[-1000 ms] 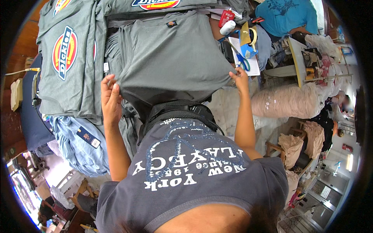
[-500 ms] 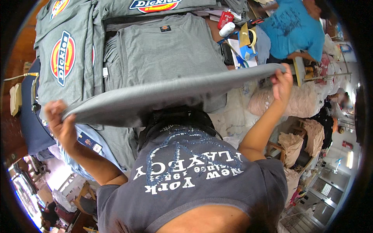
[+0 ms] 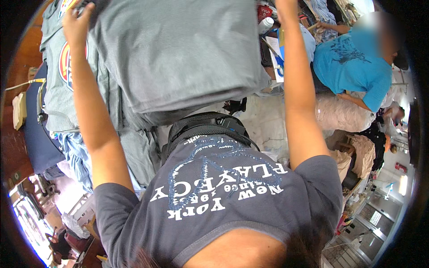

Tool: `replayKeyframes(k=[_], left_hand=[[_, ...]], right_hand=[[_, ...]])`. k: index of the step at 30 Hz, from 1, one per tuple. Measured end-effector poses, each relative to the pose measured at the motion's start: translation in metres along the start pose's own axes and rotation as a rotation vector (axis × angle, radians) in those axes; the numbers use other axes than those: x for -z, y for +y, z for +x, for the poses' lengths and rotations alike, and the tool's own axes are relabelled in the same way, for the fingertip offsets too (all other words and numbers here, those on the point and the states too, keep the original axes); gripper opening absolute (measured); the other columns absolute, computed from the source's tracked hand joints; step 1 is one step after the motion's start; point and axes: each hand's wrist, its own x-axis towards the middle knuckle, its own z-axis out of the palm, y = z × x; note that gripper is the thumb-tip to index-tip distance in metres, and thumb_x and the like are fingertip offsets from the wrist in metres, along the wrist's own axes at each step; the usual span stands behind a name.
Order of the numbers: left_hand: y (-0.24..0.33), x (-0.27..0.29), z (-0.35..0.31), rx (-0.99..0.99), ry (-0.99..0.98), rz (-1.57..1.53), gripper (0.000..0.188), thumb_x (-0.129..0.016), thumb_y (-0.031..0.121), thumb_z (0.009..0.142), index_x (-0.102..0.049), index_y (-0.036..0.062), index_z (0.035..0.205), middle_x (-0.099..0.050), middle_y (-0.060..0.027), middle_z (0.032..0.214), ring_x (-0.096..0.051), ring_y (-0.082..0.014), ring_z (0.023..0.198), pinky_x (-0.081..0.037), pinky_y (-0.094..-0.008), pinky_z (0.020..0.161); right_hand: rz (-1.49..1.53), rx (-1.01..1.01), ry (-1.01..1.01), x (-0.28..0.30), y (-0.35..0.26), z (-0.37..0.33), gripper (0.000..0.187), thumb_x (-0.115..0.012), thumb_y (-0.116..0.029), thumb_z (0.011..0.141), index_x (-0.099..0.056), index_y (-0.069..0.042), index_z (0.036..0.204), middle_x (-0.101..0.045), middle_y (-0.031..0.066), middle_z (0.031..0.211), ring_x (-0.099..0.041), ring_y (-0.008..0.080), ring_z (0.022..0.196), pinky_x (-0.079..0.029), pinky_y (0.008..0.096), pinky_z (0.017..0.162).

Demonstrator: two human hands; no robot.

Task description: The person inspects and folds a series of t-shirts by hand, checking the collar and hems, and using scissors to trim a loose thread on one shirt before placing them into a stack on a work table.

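A grey T-shirt (image 3: 178, 53) hangs stretched out flat over the table in front of me, its near edge loosely folded and a little blurred. At the far left, my left hand (image 3: 77, 22) is closed on a far corner of it, thumb and fingers pinched around the cloth. My right arm reaches far forward, and my right hand (image 3: 286, 8) lies at the upper edge of the picture beside the shirt's right side. Its fingers are mostly cut off there, so their grip is hidden. Under the shirt, more grey cloth shows.
Grey shirts with a colourful print (image 3: 66, 67) are piled at the left. A white bottle (image 3: 266, 24), papers and blue-handled scissors (image 3: 279, 66) are on the right of the table. A person in a blue shirt (image 3: 353, 62) works at the right, near pale cloth bundles (image 3: 342, 111).
Both hands have moved forward, away from my body, carrying the grey T-shirt from a raised band near me to a spread sheet over the pile. The co-worker has shifted position.
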Motion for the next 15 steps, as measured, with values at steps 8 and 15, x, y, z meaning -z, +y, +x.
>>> replayKeyframes(k=[8, 15], left_hand=[[0.009, 0.003, -0.246, 0.074, -0.219, 0.514, 0.030, -0.062, 0.011, 0.072, -0.057, 0.0099, 0.102, -0.050, -0.0142, 0.103, -0.042, -0.0301, 0.105, -0.033, -0.0392, 0.090], [0.015, 0.034, -0.322, 0.601, -0.153, 0.470, 0.033, -0.055, 0.024, 0.083, -0.054, 0.0008, 0.106, -0.055, -0.0128, 0.088, -0.054, -0.0197, 0.076, -0.042, -0.0287, 0.071]], right_hand=[[-0.214, -0.335, -0.333, 0.061, 0.037, -0.207, 0.023, -0.060, -0.007, 0.076, -0.056, -0.003, 0.098, -0.058, 0.0026, 0.091, -0.054, 0.0077, 0.076, -0.043, 0.0211, 0.064], [-0.162, -0.821, -0.072, 0.042, 0.012, -0.274, 0.030, -0.063, -0.024, 0.078, -0.056, 0.000, 0.095, -0.056, 0.0019, 0.080, -0.049, 0.0056, 0.063, -0.041, 0.0187, 0.056]])
